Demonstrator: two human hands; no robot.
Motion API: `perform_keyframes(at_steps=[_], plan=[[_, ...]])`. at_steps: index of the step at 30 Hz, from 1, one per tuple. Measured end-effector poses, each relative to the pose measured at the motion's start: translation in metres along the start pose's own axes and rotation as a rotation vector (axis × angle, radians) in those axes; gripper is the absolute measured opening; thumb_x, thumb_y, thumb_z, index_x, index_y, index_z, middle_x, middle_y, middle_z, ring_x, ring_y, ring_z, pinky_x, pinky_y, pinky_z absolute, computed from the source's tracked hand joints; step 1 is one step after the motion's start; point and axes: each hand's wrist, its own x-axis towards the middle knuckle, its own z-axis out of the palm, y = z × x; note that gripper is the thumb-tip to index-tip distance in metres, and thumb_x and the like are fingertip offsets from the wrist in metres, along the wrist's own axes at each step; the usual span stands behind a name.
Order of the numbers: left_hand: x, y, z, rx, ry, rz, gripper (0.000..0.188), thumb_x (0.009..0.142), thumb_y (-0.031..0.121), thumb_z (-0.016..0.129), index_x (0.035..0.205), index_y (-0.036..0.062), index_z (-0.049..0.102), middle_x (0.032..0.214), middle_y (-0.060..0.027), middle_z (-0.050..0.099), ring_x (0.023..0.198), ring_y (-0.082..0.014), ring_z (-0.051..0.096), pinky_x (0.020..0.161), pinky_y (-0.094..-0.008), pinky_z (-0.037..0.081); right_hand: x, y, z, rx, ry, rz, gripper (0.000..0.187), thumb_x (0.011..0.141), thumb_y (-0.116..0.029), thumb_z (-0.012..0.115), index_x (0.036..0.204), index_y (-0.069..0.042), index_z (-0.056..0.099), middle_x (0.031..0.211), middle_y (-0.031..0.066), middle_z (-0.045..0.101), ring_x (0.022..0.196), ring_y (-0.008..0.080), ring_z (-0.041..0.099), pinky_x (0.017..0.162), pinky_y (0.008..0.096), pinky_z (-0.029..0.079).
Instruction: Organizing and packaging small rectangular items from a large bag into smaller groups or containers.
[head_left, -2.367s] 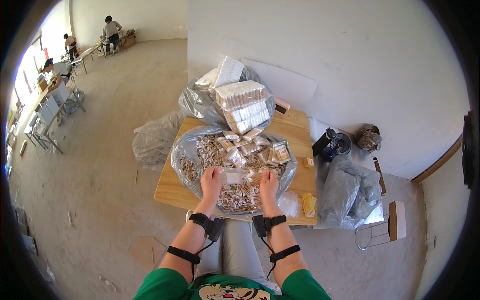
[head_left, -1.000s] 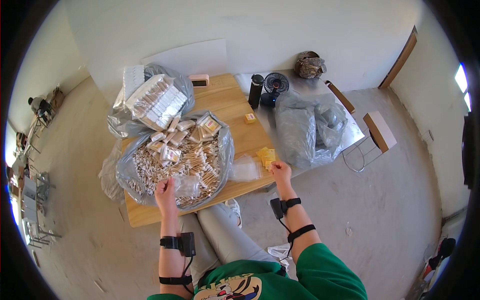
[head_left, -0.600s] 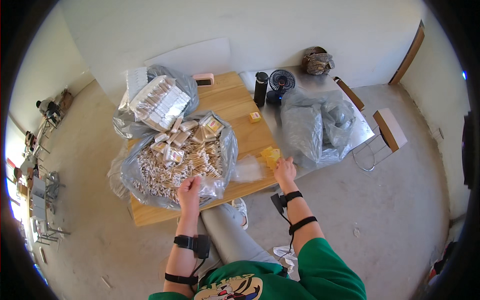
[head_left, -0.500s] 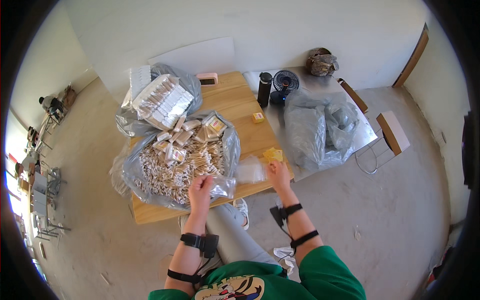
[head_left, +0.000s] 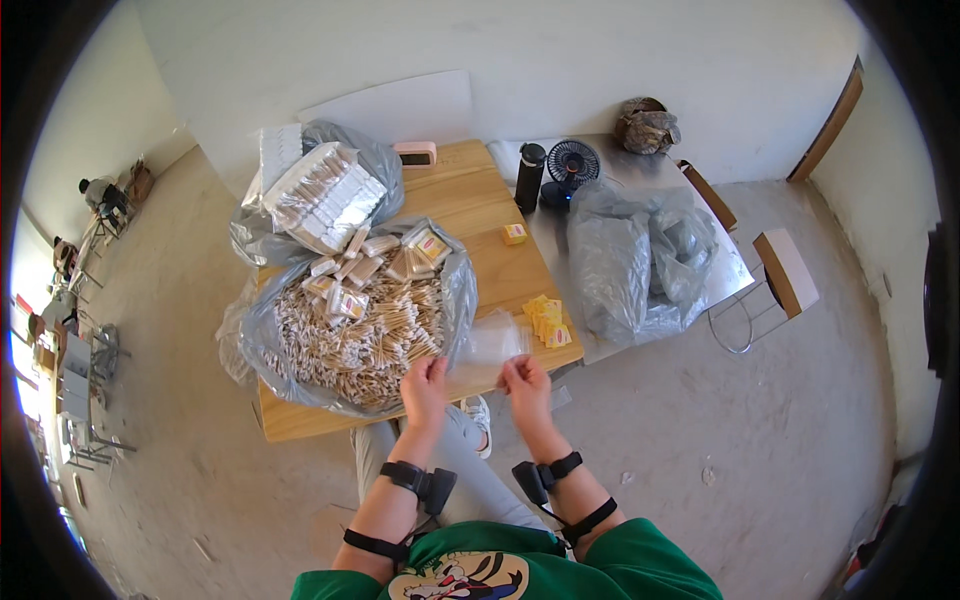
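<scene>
Just in front of the table's near edge, my left hand (head_left: 424, 392) pinches a clear plastic bag (head_left: 472, 379), stretched toward my right hand (head_left: 527, 388). My right fingers are pressed together at the bag's other side; what they hold is too small to tell. Left of the hands, a grey plastic sack (head_left: 262, 350) lies open, full of loose cotton swabs (head_left: 375, 345) with several bagged packs of swabs (head_left: 348, 303) on top. Beyond my right hand lie a stack of clear bags (head_left: 495, 338) and a spread of yellow cards (head_left: 547, 322).
The wooden table (head_left: 465, 190) also bears a small yellow box (head_left: 514, 234), a pink-framed device (head_left: 415, 154) and wrapped swab packs (head_left: 325, 200). On the metal table (head_left: 625, 165) stand a black bottle (head_left: 530, 178), a fan (head_left: 572, 165) and a grey sack (head_left: 640, 260). A stool (head_left: 785, 270) is at right.
My right hand has moved left and nearer, from the yellow cards to beside the bag. My left hand has shifted slightly right. The cards now show spread on the table.
</scene>
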Motion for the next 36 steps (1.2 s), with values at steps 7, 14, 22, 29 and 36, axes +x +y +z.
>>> perform_keyframes(at_steps=[7, 14, 22, 29, 36], plan=[[0.031, -0.036, -0.042, 0.065, 0.166, -0.026, 0.024, 0.088, 0.021, 0.057, 0.077, 0.0003, 0.055, 0.058, -0.0096, 0.05, 0.05, -0.0181, 0.042, 0.049, -0.0328, 0.037, 0.079, 0.037, -0.039, -0.527, 0.155, -0.085, 0.016, 0.081, -0.011, 0.062, 0.09, -0.003, 0.051, 0.069, 0.0085, 0.06, 0.058, 0.0194, 0.057, 0.055, 0.0302, 0.044], [0.041, -0.062, -0.081, 0.042, 0.282, -0.034, 0.026, 0.091, 0.023, 0.053, 0.077, 0.0014, 0.052, 0.061, -0.0041, 0.046, 0.056, -0.0125, 0.041, 0.053, -0.0289, 0.037, 0.081, 0.027, 0.006, -1.257, 0.107, -0.231, 0.036, 0.08, -0.02, 0.061, 0.11, -0.005, 0.049, 0.105, 0.0162, 0.056, 0.099, 0.0319, 0.052, 0.082, 0.0438, 0.041], [0.099, -0.062, -0.101, 0.232, 0.275, 0.101, 0.013, 0.083, 0.014, 0.059, 0.089, 0.0031, 0.056, 0.083, -0.0132, 0.056, 0.073, -0.0281, 0.056, 0.064, -0.0362, 0.044, 0.074, 0.061, 0.017, -1.52, -0.154, -0.651, 0.055, 0.085, -0.036, 0.048, 0.132, -0.008, 0.039, 0.139, 0.0161, 0.033, 0.13, 0.0336, 0.027, 0.106, 0.0524, 0.017], [0.156, -0.082, -0.099, 0.512, 0.204, 0.096, 0.028, 0.076, 0.017, 0.064, 0.099, 0.0021, 0.055, 0.105, -0.0149, 0.052, 0.101, -0.0329, 0.049, 0.084, -0.0399, 0.042, 0.074, 0.07, 0.023, -1.613, -0.223, -0.676, 0.052, 0.088, -0.037, 0.043, 0.13, -0.007, 0.041, 0.139, 0.0153, 0.034, 0.131, 0.0328, 0.026, 0.105, 0.0561, 0.014], [0.164, -0.086, -0.096, 0.538, 0.156, -0.028, 0.031, 0.071, 0.02, 0.071, 0.091, 0.0024, 0.056, 0.096, -0.0136, 0.054, 0.098, -0.0312, 0.05, 0.082, -0.0398, 0.041, 0.075, 0.073, 0.027, -1.632, -0.23, -0.639, 0.053, 0.087, -0.037, 0.044, 0.13, -0.007, 0.041, 0.14, 0.0147, 0.032, 0.132, 0.0317, 0.024, 0.105, 0.0566, 0.011]])
